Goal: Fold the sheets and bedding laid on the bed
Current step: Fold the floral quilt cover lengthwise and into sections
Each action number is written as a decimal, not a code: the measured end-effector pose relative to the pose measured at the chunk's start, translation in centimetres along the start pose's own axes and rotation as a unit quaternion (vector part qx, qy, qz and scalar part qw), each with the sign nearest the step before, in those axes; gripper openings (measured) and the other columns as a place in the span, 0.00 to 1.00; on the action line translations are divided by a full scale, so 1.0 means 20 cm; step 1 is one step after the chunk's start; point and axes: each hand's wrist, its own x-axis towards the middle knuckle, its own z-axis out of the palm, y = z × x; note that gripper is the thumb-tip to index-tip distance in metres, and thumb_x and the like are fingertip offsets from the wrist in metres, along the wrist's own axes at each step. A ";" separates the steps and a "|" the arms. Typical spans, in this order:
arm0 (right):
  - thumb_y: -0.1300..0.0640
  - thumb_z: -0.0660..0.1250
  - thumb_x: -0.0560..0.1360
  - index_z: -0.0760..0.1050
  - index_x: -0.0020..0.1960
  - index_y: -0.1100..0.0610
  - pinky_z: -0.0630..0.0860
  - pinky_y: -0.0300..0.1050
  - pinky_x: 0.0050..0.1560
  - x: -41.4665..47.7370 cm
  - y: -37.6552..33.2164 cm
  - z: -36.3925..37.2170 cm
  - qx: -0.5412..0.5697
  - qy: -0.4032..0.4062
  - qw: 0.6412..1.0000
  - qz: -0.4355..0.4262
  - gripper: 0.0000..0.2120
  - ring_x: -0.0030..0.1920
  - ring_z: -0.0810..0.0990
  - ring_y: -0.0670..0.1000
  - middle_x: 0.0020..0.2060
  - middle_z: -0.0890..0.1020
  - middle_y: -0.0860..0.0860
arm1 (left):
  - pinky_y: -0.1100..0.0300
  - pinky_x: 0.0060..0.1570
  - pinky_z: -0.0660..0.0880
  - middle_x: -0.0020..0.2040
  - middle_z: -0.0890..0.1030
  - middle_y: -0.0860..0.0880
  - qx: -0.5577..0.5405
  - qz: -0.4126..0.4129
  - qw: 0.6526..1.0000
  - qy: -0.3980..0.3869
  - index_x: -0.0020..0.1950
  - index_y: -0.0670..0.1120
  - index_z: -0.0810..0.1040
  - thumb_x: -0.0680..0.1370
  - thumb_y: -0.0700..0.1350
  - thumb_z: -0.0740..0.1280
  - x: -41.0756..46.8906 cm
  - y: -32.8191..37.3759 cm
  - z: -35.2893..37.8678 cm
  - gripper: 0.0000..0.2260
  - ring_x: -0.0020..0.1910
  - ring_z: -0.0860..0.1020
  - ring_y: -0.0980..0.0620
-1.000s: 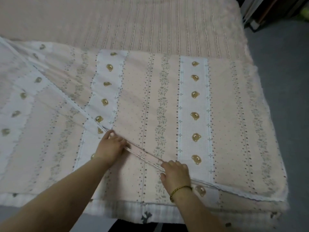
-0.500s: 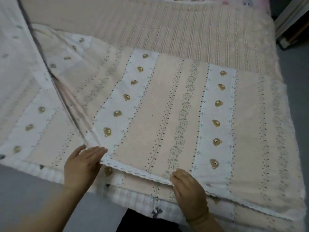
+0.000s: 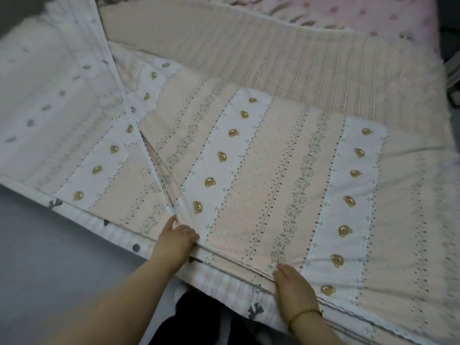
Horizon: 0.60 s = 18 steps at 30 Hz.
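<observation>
A bear-print sheet (image 3: 273, 183) lies half folded along the near edge of the bed (image 3: 298, 66). The left hand (image 3: 174, 241) and right hand (image 3: 295, 285) each curl their fingers around its stacked near hem, apparently aligning the layers. The next move probably calls for squaring the edges, then folding again.

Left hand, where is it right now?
In the head view, low and centre: the left hand pinches the folded corner of the bear-print sheet at the near edge of the bed, left of the right hand.
</observation>
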 end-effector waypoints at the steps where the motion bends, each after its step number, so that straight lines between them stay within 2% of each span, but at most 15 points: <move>1: 0.54 0.83 0.35 0.80 0.29 0.55 0.71 0.36 0.23 0.00 -0.05 -0.05 -0.017 -0.038 0.999 0.010 0.24 0.31 0.82 0.47 0.32 0.83 0.50 | 0.48 0.63 0.67 0.38 0.83 0.55 -0.005 0.013 1.000 -0.019 0.40 0.54 0.83 0.55 0.47 0.80 0.01 0.00 -0.04 0.15 0.42 0.81 0.60; 2: 0.53 0.82 0.50 0.81 0.39 0.57 0.67 0.37 0.29 -0.01 -0.11 -0.13 -0.027 -0.061 0.998 0.007 0.20 0.38 0.82 0.50 0.40 0.82 0.52 | 0.48 0.71 0.55 0.50 0.82 0.54 -0.001 0.004 1.000 -0.019 0.52 0.53 0.81 0.69 0.45 0.72 0.04 -0.01 -0.05 0.12 0.54 0.78 0.58; 3: 0.54 0.74 0.66 0.77 0.52 0.58 0.64 0.39 0.37 0.03 -0.17 -0.16 0.001 -0.046 0.999 0.012 0.16 0.49 0.79 0.52 0.50 0.78 0.54 | 0.50 0.73 0.44 0.58 0.79 0.53 0.017 -0.003 0.999 -0.036 0.61 0.51 0.77 0.77 0.43 0.62 0.07 -0.04 -0.07 0.14 0.62 0.73 0.55; 4: 0.56 0.63 0.75 0.71 0.61 0.57 0.61 0.39 0.42 0.07 -0.22 -0.19 -0.009 -0.061 0.998 -0.019 0.15 0.57 0.74 0.53 0.58 0.73 0.54 | 0.51 0.72 0.37 0.62 0.76 0.52 0.028 -0.008 0.998 -0.055 0.64 0.50 0.74 0.79 0.41 0.56 0.09 -0.08 -0.08 0.16 0.65 0.70 0.53; 5: 0.56 0.56 0.78 0.66 0.65 0.56 0.61 0.40 0.44 0.12 -0.29 -0.21 0.014 -0.097 0.995 -0.026 0.16 0.61 0.71 0.51 0.62 0.70 0.53 | 0.52 0.71 0.35 0.62 0.76 0.51 0.042 -0.003 0.997 -0.059 0.65 0.49 0.74 0.79 0.40 0.54 0.13 -0.14 -0.10 0.17 0.66 0.70 0.52; 8: 0.54 0.55 0.79 0.65 0.67 0.55 0.69 0.40 0.56 0.37 -0.58 -0.28 0.077 -0.121 0.989 -0.023 0.17 0.62 0.71 0.52 0.63 0.72 0.54 | 0.50 0.72 0.36 0.58 0.78 0.50 0.042 -0.001 0.998 -0.049 0.62 0.50 0.75 0.79 0.40 0.56 0.22 -0.45 -0.10 0.15 0.64 0.71 0.51; 10: 0.53 0.56 0.79 0.64 0.69 0.54 0.68 0.41 0.61 0.53 -0.79 -0.32 0.107 -0.134 0.985 -0.011 0.19 0.64 0.71 0.53 0.65 0.71 0.53 | 0.48 0.72 0.42 0.50 0.81 0.52 0.058 0.055 0.996 0.045 0.55 0.52 0.80 0.76 0.44 0.65 0.30 -0.69 -0.10 0.10 0.57 0.76 0.54; 11: 0.53 0.56 0.79 0.63 0.70 0.54 0.68 0.40 0.61 0.58 -0.87 -0.34 0.124 -0.130 0.984 -0.010 0.20 0.64 0.71 0.53 0.66 0.70 0.53 | 0.48 0.71 0.43 0.48 0.82 0.52 0.072 0.067 0.993 0.065 0.52 0.53 0.81 0.74 0.44 0.67 0.33 -0.78 -0.12 0.09 0.55 0.77 0.55; 14: 0.53 0.55 0.79 0.64 0.69 0.54 0.69 0.39 0.59 0.83 -1.16 -0.38 0.159 -0.110 0.981 0.017 0.19 0.62 0.72 0.52 0.64 0.73 0.53 | 0.49 0.71 0.35 0.60 0.77 0.51 0.093 0.061 0.992 -0.059 0.64 0.52 0.74 0.79 0.40 0.55 0.44 -1.16 -0.11 0.16 0.68 0.68 0.50; 18: 0.53 0.54 0.80 0.64 0.70 0.53 0.69 0.39 0.60 1.11 -1.41 -0.40 0.167 -0.052 0.983 0.051 0.19 0.63 0.72 0.51 0.64 0.73 0.51 | 0.53 0.71 0.33 0.62 0.76 0.56 0.142 0.087 0.985 -0.055 0.66 0.56 0.72 0.80 0.42 0.55 0.63 -1.60 -0.20 0.17 0.68 0.67 0.55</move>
